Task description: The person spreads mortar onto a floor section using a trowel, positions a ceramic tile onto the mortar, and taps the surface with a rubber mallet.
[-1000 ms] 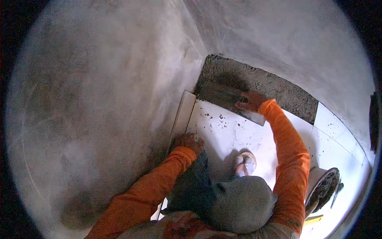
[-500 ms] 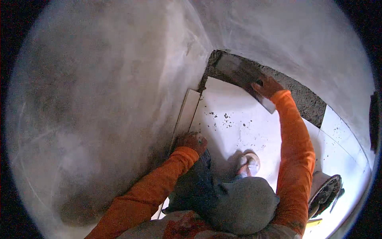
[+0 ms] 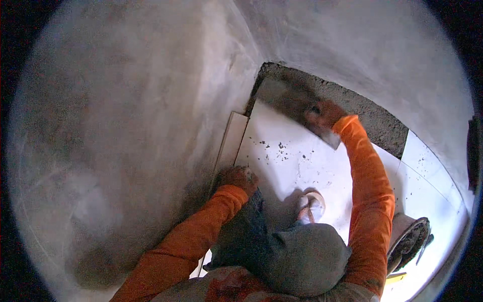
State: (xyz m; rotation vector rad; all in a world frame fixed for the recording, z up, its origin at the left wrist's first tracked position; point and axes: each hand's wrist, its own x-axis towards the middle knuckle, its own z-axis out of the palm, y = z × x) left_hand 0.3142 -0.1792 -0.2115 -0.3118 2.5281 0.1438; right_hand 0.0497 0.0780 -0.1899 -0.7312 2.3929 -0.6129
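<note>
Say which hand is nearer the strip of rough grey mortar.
Right. The right hand is at the near edge of the mortar, gripping a flat grey rectangular trowel; the left hand is farther back, beside the grey left wall.

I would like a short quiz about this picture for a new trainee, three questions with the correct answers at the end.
1. Multiple choice. Who holds the flat trowel?
A) the left hand only
B) the right hand only
C) both hands

2. True or false. The round container is on the right side of the person.

3. Open question. What lies scattered on the white tile in front of the foot?

Key:
1. B
2. True
3. Small dark crumbs
</note>
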